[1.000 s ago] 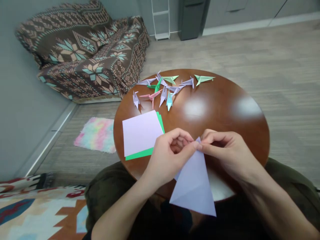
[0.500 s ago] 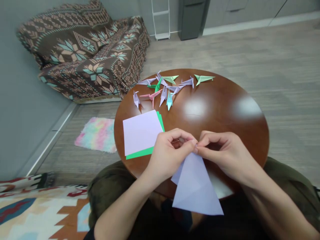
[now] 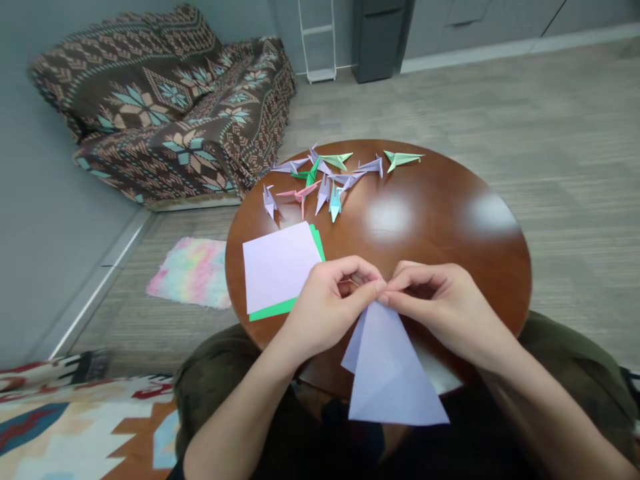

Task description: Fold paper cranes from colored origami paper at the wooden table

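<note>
My left hand (image 3: 330, 310) and my right hand (image 3: 445, 313) meet above the near edge of the round wooden table (image 3: 440, 267). Their fingertips pinch the top of a folded lilac paper (image 3: 393, 377), which hangs down in a kite shape past the table edge. The pinched tip is hidden by my fingers. To the left of my left hand, a square lilac sheet (image 3: 277, 267) lies on a green sheet (image 3: 273, 309). Several small origami cranes (image 3: 325, 190) in lilac, green, pink and blue stand farther across the table.
A brown patterned throw covers a sofa (image 3: 170, 113) beyond the table. A fluffy pastel mat (image 3: 193, 273) lies on the grey floor at left, and a patterned rug (image 3: 85, 427) lies at lower left. A white rack (image 3: 316, 40) and a dark bin (image 3: 380, 40) stand by the far wall.
The tip of the lilac paper, visible above my fingers a second ago, is now hidden between them. The paper hangs slightly lower, and my hands are closer together.
</note>
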